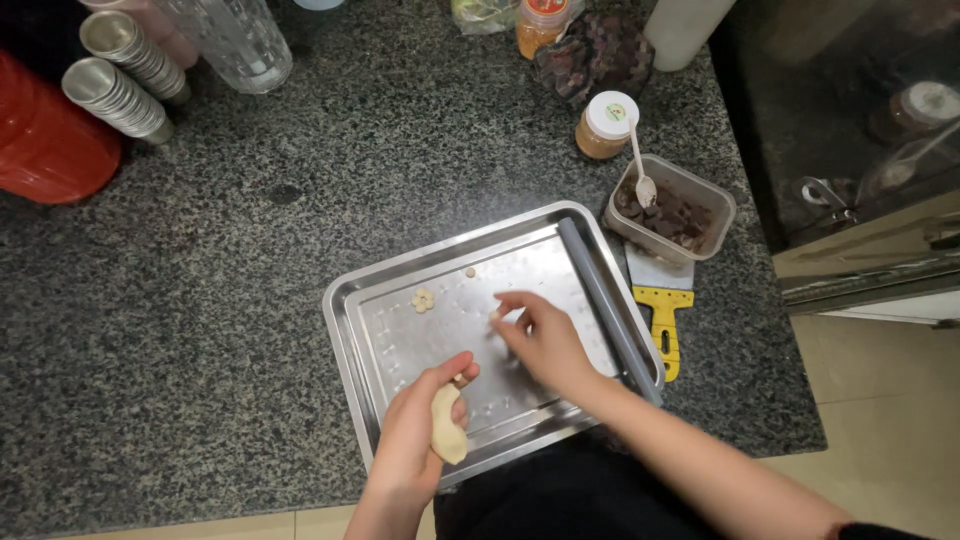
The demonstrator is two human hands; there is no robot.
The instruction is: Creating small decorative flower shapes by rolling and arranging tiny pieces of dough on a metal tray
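While left hand (pixel 415 440) clamps dough lump (pixel 447 424), right hand (pixel 543 338) pinches dough bit (pixel 494 314) (tiny), over steel tray (pixel 352 330).

A pale dough lump (pixel 448 424) sits gripped over the steel tray's (pixel 352 330) front edge; a tiny dough bit (pixel 494 314) is pinched above its middle.

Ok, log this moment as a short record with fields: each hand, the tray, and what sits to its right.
left hand: holds a lump of pale dough over the tray
right hand: pinches a small dough bit at its fingertips
steel tray: flower-shaped dough piece, grey rod along the right rim
right of the tray: tub of brown chunks with white spoon, yellow-handled scraper
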